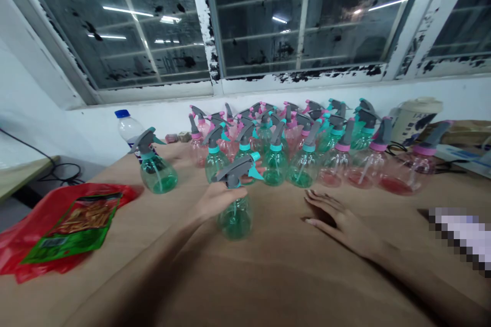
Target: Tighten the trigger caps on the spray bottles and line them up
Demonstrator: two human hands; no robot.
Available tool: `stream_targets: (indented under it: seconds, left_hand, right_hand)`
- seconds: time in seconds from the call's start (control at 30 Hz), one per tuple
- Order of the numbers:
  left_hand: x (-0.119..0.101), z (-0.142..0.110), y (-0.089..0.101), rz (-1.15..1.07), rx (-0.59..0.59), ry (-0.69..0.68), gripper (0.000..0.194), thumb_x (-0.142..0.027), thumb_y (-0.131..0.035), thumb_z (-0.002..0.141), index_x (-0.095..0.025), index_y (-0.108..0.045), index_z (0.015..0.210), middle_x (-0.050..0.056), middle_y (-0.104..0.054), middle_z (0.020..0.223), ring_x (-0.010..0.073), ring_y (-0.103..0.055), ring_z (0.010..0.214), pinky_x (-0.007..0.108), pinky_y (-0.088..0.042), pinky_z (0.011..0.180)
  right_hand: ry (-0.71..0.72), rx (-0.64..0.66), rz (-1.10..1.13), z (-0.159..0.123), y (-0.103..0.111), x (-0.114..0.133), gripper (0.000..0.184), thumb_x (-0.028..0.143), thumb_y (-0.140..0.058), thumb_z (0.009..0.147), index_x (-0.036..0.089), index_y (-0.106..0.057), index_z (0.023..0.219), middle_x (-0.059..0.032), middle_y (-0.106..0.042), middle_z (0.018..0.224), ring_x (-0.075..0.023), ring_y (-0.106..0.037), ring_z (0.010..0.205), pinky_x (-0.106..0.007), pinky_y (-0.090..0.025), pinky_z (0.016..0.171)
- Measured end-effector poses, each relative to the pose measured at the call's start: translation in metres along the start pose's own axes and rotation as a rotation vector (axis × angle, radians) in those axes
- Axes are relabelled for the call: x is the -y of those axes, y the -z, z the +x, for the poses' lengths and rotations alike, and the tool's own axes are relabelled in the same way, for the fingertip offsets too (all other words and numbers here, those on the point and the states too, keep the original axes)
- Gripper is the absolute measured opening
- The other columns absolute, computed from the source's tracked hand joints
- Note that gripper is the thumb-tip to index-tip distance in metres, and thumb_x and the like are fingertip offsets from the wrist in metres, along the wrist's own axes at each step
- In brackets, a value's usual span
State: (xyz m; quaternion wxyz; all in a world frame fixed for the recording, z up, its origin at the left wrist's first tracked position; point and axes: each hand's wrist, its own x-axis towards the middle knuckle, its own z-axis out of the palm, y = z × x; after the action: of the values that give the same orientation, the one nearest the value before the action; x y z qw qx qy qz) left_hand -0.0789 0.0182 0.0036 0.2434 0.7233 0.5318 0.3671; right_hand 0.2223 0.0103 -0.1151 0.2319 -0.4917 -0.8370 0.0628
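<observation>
My left hand (pixel 218 199) is wrapped round the neck of a green spray bottle (pixel 236 219), just under its grey and teal trigger head. The bottle is upright in front of the others, and I cannot tell whether its base touches the table. My right hand (pixel 330 217) rests on the brown table (pixel 284 271) with its fingers apart and nothing in them. Just beyond it is a row of green and pink spray bottles, among them a green one (pixel 302 168) and a pink one (pixel 333 171). Another green spray bottle (pixel 158 171) stands apart on the left.
More spray bottles crowd behind the front row, below the window. A red plastic bag (pixel 72 194) lies at the left with a green snack packet (pixel 82 225). A blue-capped water bottle (pixel 128 127) and a cream cup (pixel 416 120) stand further back. Something pixelated (pixel 464 235) lies right.
</observation>
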Motion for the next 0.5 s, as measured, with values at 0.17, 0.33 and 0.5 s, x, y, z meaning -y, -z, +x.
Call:
stream_targets:
  seconds: [0.17,0.33,0.5]
  left_hand:
    - [-0.003,-0.008,-0.007,-0.064,0.12,0.057,0.019,-0.032,-0.058,0.066,-0.025,-0.068,0.081,0.004,-0.071,0.093,0.0297,-0.063,0.096,0.044,-0.051,0.082]
    - [-0.019,-0.019,-0.009,-0.072,0.145,0.085,0.038,-0.044,-0.063,0.069,-0.025,-0.064,0.102,0.007,-0.064,0.108,0.0288,-0.058,0.1,0.042,-0.048,0.082]
    - [-0.031,-0.016,0.0,-0.126,0.322,0.0,0.061,-0.04,-0.063,0.07,-0.023,-0.046,0.126,0.003,-0.064,0.089,0.0206,-0.058,0.08,0.036,-0.047,0.072]
  right_hand:
    - [0.004,-0.01,0.006,0.0,-0.001,-0.002,0.057,0.054,-0.044,0.083,0.021,-0.045,0.13,-0.0064,-0.043,0.138,-0.0247,-0.037,0.127,-0.045,-0.029,0.107]
    - [0.009,-0.023,0.003,0.0,-0.003,-0.004,0.057,0.053,-0.046,0.083,0.022,-0.044,0.131,-0.0056,-0.043,0.138,-0.0246,-0.037,0.127,-0.046,-0.03,0.106]
    - [0.024,-0.018,0.006,-0.001,-0.003,-0.005,0.057,0.052,-0.046,0.083,0.022,-0.042,0.132,-0.0054,-0.043,0.138,-0.0245,-0.037,0.127,-0.046,-0.03,0.107]
